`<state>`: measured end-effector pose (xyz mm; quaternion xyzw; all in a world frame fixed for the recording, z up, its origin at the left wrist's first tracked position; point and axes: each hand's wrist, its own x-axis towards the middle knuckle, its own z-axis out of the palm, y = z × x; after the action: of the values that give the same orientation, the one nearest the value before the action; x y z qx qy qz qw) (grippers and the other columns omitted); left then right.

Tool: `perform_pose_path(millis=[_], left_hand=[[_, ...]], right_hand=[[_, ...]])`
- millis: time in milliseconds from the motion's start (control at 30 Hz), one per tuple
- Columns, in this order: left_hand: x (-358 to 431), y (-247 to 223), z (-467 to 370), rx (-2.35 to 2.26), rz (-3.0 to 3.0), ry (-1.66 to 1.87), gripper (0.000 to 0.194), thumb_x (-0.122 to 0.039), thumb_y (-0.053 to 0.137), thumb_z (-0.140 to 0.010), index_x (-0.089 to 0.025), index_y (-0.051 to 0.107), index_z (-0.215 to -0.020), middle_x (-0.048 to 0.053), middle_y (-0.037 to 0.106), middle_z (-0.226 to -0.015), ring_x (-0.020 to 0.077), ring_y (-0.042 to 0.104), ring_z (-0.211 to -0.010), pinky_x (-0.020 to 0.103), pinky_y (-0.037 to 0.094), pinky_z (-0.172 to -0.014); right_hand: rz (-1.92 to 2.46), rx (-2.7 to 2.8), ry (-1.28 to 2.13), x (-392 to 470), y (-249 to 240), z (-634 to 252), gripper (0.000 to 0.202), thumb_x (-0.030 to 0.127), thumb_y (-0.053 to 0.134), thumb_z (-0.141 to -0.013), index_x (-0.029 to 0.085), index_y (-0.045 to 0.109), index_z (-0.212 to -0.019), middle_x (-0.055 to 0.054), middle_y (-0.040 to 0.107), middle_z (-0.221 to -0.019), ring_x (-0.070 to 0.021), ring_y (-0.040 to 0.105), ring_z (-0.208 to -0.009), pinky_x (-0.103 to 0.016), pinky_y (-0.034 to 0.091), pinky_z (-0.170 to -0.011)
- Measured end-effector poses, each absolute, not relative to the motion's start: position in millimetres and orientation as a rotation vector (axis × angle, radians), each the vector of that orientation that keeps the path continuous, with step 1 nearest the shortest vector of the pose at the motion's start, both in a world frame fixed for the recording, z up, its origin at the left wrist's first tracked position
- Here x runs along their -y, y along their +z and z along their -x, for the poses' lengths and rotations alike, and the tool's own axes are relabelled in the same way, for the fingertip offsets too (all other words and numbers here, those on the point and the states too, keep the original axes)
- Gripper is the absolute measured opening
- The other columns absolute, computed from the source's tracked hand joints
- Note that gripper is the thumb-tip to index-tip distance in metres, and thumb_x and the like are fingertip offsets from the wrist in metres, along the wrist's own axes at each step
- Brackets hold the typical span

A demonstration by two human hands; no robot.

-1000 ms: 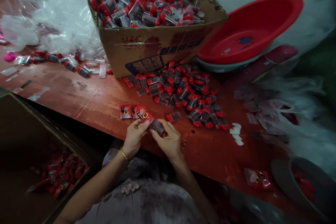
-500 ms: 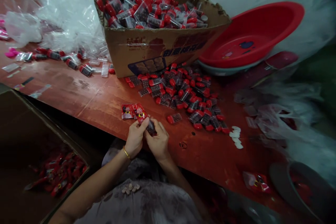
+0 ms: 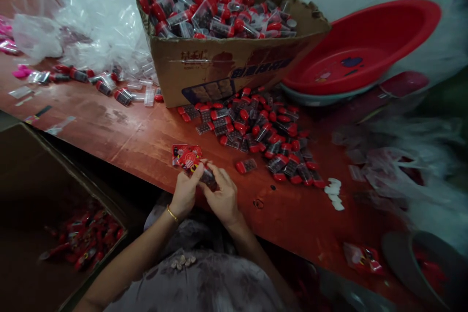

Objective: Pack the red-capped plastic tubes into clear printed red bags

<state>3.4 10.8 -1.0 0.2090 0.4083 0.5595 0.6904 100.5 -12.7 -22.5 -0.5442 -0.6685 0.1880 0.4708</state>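
Running from the upper left to the lower right of the frame, the reddish table (image 3: 296,219) carries nearly everything in sight. A torn cardboard box (image 3: 170,75), heaped with red-capped tubes, stands at the upper middle. A second box (image 3: 25,180) takes the lower left corner, with packets (image 3: 87,236) piled in it. At the upper right, a red basin (image 3: 387,44) leans at a tilt. Loose tubes (image 3: 256,129) lie in a heap right of centre.

The left hand (image 3: 185,196) and right hand (image 3: 223,200) meet left of centre at the table's near edge, fingers drawn in narrow. The left thumb pinches a red packet (image 3: 189,159); the right fingers curl round a dark tube (image 3: 208,179). Whether the tube is inside the packet or only against it, I can't tell from here. More red wrapping (image 3: 176,154) lies flat just behind, and a lone tube (image 3: 246,165) rests apart to the right.

To my eye, the step in hand is close fingertip work where packet and tube meet. The next move seems to call for a steady left pinch and light right-hand pressure, as the thin wrapper would probably crease easily.
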Motion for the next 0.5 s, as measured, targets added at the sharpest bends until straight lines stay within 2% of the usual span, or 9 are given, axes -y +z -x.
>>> perform_pose_path(millis=[100,200,367,433,500], left_hand=[[-19,7,3,-0.906,-0.421,1.236,0.036,-0.040,0.078,-0.060,-0.013,0.067,-0.082,0.005,0.071,-0.078,0.0157,0.065,-0.071,0.027,0.049,-0.070],[-18,9,4,-0.889,-0.423,1.167,0.035,-0.038,0.079,-0.059,-0.012,0.066,-0.079,0.007,0.072,-0.079,0.0143,0.063,-0.065,0.024,0.048,-0.060],[-8,5,-3,-0.868,-0.481,1.093,0.037,-0.040,0.078,-0.058,-0.012,0.068,-0.081,0.009,0.071,-0.089,0.0132,0.060,-0.061,0.020,0.041,-0.043],[-6,2,0,-0.865,-0.490,1.081,0.038,-0.041,0.078,-0.058,-0.012,0.068,-0.081,0.009,0.071,-0.089,0.0155,0.063,-0.067,0.022,0.045,-0.049],[-4,-2,12,-0.888,-0.488,1.082,0.037,-0.042,0.077,-0.060,-0.013,0.069,-0.081,0.009,0.071,-0.089,0.0194,0.066,-0.078,0.027,0.051,-0.063]], right_hand=[[1.245,1.483,0.759,17,-21,-100,0.037,0.029,0.057,-0.083,0.022,0.053,-0.119,-0.007,0.066,-0.096,-0.0170,0.064,-0.079,-0.030,0.056,-0.071],[1.184,1.250,1.009,19,-21,-102,0.023,0.031,0.055,-0.083,0.021,0.059,-0.104,-0.001,0.064,-0.080,-0.0101,0.058,-0.055,-0.022,0.054,-0.050],[1.175,1.086,1.128,15,-24,-95,0.020,0.038,0.063,-0.075,0.021,0.056,-0.082,0.003,0.060,-0.068,-0.0085,0.054,-0.048,-0.021,0.050,-0.043],[1.200,1.082,1.100,12,-27,-89,0.024,0.040,0.066,-0.073,0.020,0.052,-0.072,0.004,0.057,-0.062,-0.0085,0.052,-0.046,-0.020,0.048,-0.041],[1.239,1.177,1.010,8,-27,-89,0.028,0.042,0.067,-0.072,0.020,0.049,-0.066,0.005,0.055,-0.059,-0.0092,0.051,-0.047,-0.021,0.047,-0.044]])
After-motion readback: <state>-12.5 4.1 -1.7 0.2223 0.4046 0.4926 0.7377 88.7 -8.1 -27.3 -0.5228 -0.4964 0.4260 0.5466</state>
